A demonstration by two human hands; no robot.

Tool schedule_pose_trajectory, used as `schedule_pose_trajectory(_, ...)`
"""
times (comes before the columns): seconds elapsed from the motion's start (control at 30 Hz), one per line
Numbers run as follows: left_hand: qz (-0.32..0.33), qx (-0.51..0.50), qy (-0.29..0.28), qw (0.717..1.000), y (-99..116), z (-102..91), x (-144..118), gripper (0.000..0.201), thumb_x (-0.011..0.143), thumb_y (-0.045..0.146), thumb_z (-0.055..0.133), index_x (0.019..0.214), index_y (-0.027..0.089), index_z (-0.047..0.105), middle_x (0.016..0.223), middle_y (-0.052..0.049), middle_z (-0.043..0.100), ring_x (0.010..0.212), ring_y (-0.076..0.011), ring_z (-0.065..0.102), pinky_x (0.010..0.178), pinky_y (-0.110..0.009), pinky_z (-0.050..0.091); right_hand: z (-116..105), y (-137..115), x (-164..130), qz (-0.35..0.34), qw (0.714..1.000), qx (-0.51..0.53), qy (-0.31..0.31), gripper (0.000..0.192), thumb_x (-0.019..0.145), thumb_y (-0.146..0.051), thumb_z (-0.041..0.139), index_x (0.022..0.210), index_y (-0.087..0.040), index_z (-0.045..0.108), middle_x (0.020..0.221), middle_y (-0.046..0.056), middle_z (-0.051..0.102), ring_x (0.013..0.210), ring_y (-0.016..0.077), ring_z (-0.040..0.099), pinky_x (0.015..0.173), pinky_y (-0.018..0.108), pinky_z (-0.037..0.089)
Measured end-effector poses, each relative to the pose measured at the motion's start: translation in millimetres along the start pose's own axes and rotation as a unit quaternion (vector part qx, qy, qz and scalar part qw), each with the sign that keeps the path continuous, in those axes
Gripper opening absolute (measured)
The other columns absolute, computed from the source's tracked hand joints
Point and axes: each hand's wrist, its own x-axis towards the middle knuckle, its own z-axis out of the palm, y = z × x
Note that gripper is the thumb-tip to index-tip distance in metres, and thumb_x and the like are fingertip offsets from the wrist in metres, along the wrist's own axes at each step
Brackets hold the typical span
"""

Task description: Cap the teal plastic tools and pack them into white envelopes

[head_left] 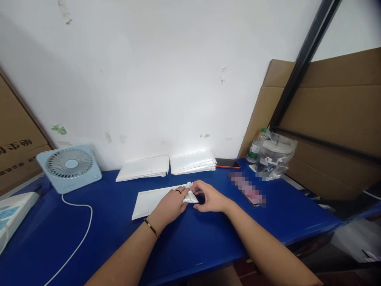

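White flat padded envelope [149, 200] lies on blue counter [119, 238]; left hand [171, 204] presses it steady, fingers flat & together, w/ right hand [210, 196] fingers pinching its end flap.

Both forearms enter from the bottom edge and converge just below frame centre. Left arm rises from bottom left of centre, bare, thin bracelet at the wrist. Left hand [171, 205] lies palm down, fingers stretched flat toward the right, rings on two fingers. Right arm comes up from the bottom right, bare. Right hand [210, 196] is curled, fingers bent inward and pinched toward the left hand's fingertips. The two hands nearly meet, fingertips close together.
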Motion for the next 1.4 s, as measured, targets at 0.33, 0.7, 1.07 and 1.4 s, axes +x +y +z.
schedule_pose_trajectory(0.33, -0.015, -0.075, 0.05, 0.996, -5.5, -19.5, -1.9, 0.033, 0.093, 0.028, 0.03, 0.101, 0.02, 0.061, 0.099, -0.006, 0.067, 0.087, -0.0196, 0.062, 0.08, -0.03, 0.045, 13.2, 7.2, 7.7, -0.061, 0.987, -0.084, 0.125, 0.02, 0.076, -0.027, 0.065, 0.095, -0.021, 0.061, 0.099, 0.007, 0.063, 0.103, 0.0217, 0.055, 0.089, 0.036, 0.044)
schedule_pose_trajectory(0.7, -0.106, -0.117, 0.444, 0.882, -38.0, -48.6, -8.5, 0.039, 0.086, 0.039, 0.049, 0.121, 0.023, 0.05, 0.126, -0.011, 0.05, 0.122, -0.0274, 0.04, 0.105, -0.046, 0.027, -30.7, 18.7, 30.7, 0.047, 0.946, 0.092, 0.306, 0.024, 0.082, -0.042, 0.056, 0.084, -0.018, 0.058, 0.071, 0.0, 0.058, 0.063, 0.0123, 0.053, 0.057, 0.022, 0.042)
schedule_pose_trajectory(1.07, -0.386, -0.664, 0.458, 0.446, -91.3, -10.8, 13.0, 0.015, 0.081, 0.032, 0.053, 0.092, 0.021, 0.052, 0.101, -0.004, 0.056, 0.1, -0.0178, 0.057, 0.085, -0.033, 0.042, -123.5, 76.5, 120.3, 0.381, 0.893, -0.059, 0.234, 0.023, 0.068, -0.033, 0.07, 0.065, -0.013, 0.058, 0.054, 0.004, 0.056, 0.057, 0.0185, 0.056, 0.051, 0.028, 0.044)
schedule_pose_trajectory(1.4, -0.386, -0.717, 0.445, 0.372, -98.6, -10.8, 14.1, 0.008, 0.081, 0.026, 0.048, 0.085, 0.02, 0.051, 0.095, -0.004, 0.056, 0.092, -0.0148, 0.06, 0.075, -0.026, 0.043, -35.6, 26.7, 145.8, 0.066, 0.898, -0.423, 0.099, 0.044, 0.084, -0.039, 0.049, 0.119, -0.014, 0.053, 0.124, 0.016, 0.049, 0.117, 0.028, 0.04, 0.097, 0.041, 0.031)
